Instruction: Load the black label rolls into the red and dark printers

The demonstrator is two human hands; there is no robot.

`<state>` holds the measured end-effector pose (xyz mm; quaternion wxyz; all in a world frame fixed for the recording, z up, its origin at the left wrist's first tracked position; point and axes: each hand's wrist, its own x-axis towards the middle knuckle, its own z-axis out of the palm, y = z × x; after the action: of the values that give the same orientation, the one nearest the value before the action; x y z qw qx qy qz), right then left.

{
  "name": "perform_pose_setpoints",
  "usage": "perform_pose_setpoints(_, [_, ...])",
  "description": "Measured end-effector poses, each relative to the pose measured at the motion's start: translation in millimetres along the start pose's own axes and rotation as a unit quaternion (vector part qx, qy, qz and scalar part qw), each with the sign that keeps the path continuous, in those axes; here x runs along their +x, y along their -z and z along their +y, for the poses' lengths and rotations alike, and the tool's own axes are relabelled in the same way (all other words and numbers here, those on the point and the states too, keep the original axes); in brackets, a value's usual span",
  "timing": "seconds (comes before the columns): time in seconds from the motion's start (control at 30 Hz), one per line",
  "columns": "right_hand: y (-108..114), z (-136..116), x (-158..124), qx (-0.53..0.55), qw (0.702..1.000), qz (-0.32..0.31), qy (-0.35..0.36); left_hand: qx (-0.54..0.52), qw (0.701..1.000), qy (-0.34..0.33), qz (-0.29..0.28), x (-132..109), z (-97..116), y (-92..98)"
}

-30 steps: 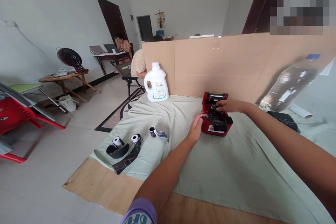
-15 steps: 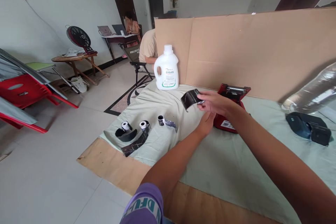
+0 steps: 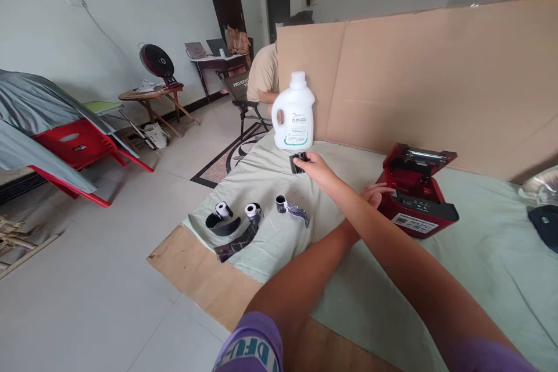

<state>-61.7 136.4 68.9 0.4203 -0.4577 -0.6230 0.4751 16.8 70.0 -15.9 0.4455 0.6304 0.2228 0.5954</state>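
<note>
My right hand point(image 3: 316, 168) is closed on a curled black strip point(image 3: 297, 164), held above the cloth in front of the white jug point(image 3: 296, 113). Farther right, my left hand point(image 3: 375, 195) lies against the left side of a red and black printer point(image 3: 416, 200), fingers stretched out; my right forearm crosses in front of it and hides part of it. The printer's lid point(image 3: 418, 157) is raised. On the cloth to the left lie a few small rolls point(image 3: 250, 210) with black strips unwound from them, one roll point(image 3: 281, 204) lying apart.
A pale green cloth point(image 3: 488, 267) covers the wooden board point(image 3: 209, 285). Behind stands a cardboard panel point(image 3: 405, 81). At the right edge is a dark object point(image 3: 544, 224). A seated person point(image 3: 264, 72) is beyond the panel, with another person point(image 3: 239, 43) at a desk.
My right hand has moved left and away from the printer with the black strip. The left hand stays by the printer, its fingers now stretched out. The view has swung left.
</note>
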Motion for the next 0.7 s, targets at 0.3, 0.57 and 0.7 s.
perform_pose_setpoints(0.3, [-46, 32, 25, -0.185, 0.978, 0.049, 0.087, -0.027, 0.999, 0.024, -0.004, -6, 12, 4.9])
perform_pose_setpoints(0.57, [-56, 45, 11, -0.300, 0.938, -0.069, 0.158, -0.018, 0.998, 0.052, -0.016, -8, 14, 6.1])
perform_pose_setpoints(0.7, [-56, 42, 3, -0.451, 0.871, -0.107, 0.163, -0.031, 0.999, 0.031, 0.001, -6, 8, 3.0])
